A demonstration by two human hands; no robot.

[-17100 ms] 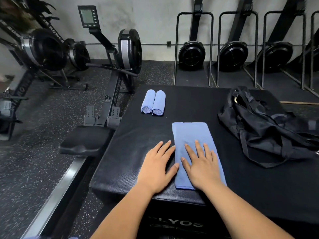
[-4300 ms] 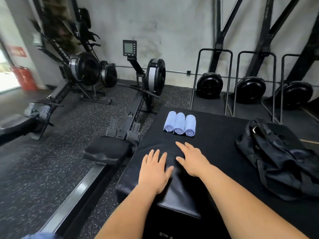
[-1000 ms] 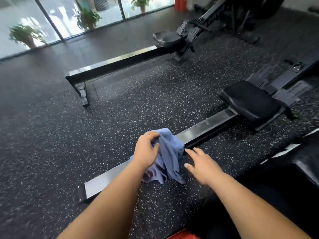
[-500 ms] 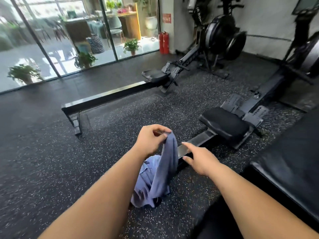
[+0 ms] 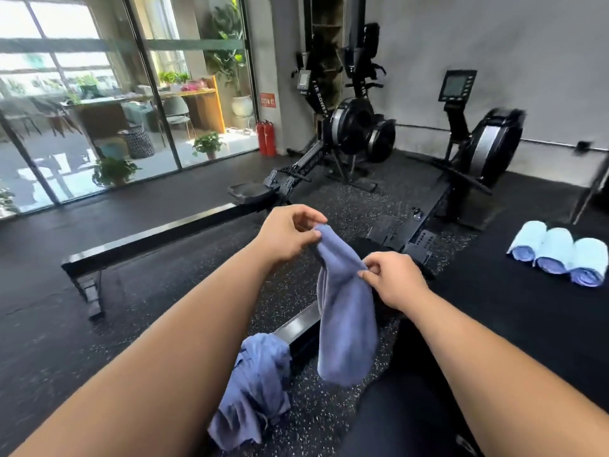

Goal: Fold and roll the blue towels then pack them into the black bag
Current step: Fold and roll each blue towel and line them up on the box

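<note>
Left hand and right hand — fingers pinching top edge of hanging blue cloth towel, three rolled blue towels on black padded worktop.

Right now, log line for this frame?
left hand: pinches held towel | right hand: pinches it too | rolled towels: three on black box | crumpled towel: over rail | black bag: unseen

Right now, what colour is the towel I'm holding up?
The towel is plain blue; head view.
</note>
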